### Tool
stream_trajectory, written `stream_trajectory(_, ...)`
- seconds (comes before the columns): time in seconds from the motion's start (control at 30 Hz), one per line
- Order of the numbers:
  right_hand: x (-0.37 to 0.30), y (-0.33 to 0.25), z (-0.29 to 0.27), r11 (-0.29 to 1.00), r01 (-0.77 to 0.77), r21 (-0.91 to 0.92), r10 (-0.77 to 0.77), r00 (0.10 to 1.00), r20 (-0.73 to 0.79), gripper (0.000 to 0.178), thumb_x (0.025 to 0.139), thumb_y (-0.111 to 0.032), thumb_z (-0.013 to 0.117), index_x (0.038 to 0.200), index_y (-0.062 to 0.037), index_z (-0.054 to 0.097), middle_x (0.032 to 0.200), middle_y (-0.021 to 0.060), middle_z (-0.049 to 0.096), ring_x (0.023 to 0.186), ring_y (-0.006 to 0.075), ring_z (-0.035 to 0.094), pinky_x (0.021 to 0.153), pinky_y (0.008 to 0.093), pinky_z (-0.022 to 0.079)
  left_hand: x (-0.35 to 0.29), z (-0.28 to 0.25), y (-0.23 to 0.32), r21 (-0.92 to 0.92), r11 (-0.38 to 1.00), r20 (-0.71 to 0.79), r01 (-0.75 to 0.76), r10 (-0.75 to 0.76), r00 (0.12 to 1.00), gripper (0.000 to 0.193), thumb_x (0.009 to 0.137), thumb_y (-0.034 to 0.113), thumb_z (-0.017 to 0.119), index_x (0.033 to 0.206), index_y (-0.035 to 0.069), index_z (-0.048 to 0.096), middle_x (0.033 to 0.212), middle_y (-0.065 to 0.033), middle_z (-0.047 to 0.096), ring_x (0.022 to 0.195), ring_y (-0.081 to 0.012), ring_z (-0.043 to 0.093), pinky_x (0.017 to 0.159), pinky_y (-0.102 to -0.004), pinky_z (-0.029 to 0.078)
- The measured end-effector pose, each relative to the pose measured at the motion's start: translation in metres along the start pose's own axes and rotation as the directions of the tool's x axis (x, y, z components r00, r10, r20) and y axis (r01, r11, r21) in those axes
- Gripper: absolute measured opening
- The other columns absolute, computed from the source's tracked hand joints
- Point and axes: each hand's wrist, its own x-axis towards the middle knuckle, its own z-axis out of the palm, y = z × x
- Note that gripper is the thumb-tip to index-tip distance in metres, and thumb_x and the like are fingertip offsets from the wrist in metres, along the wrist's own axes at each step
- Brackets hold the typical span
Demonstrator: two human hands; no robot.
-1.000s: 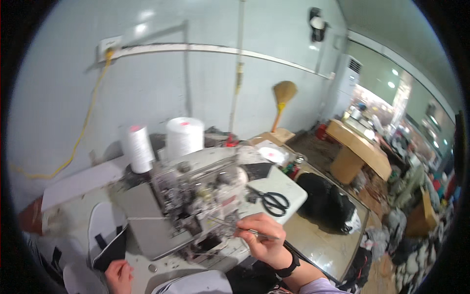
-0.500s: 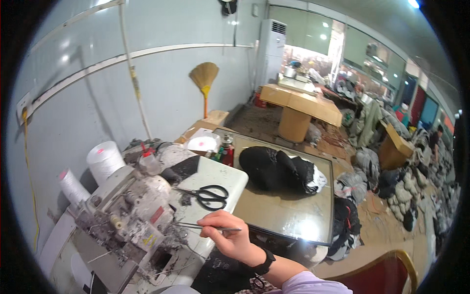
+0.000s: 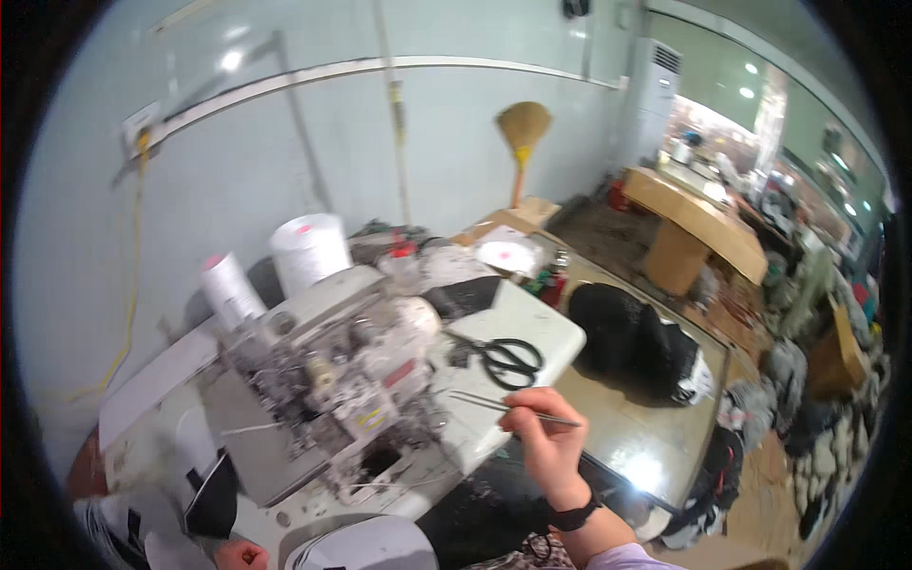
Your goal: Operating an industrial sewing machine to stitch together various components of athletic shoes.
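Observation:
My right hand (image 3: 543, 445) pinches a pair of metal tweezers (image 3: 478, 402) over the white table corner (image 3: 560, 332), tips pointing left. Beyond it lie black-handled scissors (image 3: 510, 363). The lint-covered sewing machine (image 3: 366, 380) stands left of this hand. My left hand (image 3: 241, 557) shows only partly at the lower edge, its fingers curled; what they hold, if anything, is hidden. Close to it are a black fabric piece (image 3: 211, 499) and a pale grey fabric piece (image 3: 366, 546). Dark fabric (image 3: 489, 513) lies below the table corner.
Two white thread cones (image 3: 309, 255) stand behind the machine. A glass-topped table (image 3: 617, 437) at the right bears a black bundle (image 3: 627, 342). Beyond are a broom (image 3: 523, 133) against the wall, a cardboard-topped stand (image 3: 698, 218) and heaps of grey textile (image 3: 784, 370).
The view has swung left and the scene shifted right. My left hand has come into sight at the lower edge. The right hand still holds the tweezers, now nearer the scissors.

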Motion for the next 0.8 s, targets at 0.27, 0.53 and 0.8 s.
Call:
stream_trajectory(0.27, 0.032, 0.02, 0.02, 0.995, -0.022, 0.097, 0.016, 0.998, 0.064, 0.027, 0.091, -0.006, 0.068, 0.115, 0.0042, 0.06, 0.102, 0.0146, 0.07, 0.084, 0.0196, 0.07, 0.071, 0.0293, 0.058, -0.179, -0.051, -0.086, 0.044, 0.892, -0.208, 0.451, -0.433, 0.877, 0.021, 0.09, 0.022, 0.063, 0.099, 0.003, 0.065, 0.078, -0.0136, 0.063, 0.067, -0.0253, 0.061, 0.065, -0.0419, 0.048)
stream_trajectory(0.53, 0.077, 0.015, 0.046, 0.959, -0.006, 0.282, -0.025, 0.994, 0.104, 0.032, 0.102, -0.016, 0.052, 0.129, -0.001, 0.046, 0.097, 0.0134, 0.068, 0.077, 0.0157, 0.065, 0.072, 0.0291, 0.054, -0.127, -0.041, -0.013, 0.275, 0.898, -0.45, 0.343, -0.194, 0.871, 0.026, 0.092, 0.025, 0.063, 0.105, 0.002, 0.067, 0.082, -0.0132, 0.066, 0.075, -0.0245, 0.065, 0.067, -0.0407, 0.051)
stream_trajectory(0.8, 0.128, -0.007, 0.051, 0.965, -0.053, 0.256, 0.006, 0.983, 0.181, 0.032, 0.104, -0.023, 0.046, 0.13, -0.0035, 0.044, 0.092, 0.0128, 0.066, 0.069, 0.011, 0.057, 0.064, 0.0255, 0.048, 0.043, 0.004, 0.004, -0.295, 0.954, -0.119, -0.053, 0.018, 0.993, 0.01, 0.084, 0.004, 0.066, 0.09, -0.004, 0.065, 0.07, -0.0078, 0.065, 0.057, -0.0117, 0.059, 0.052, -0.025, 0.047)
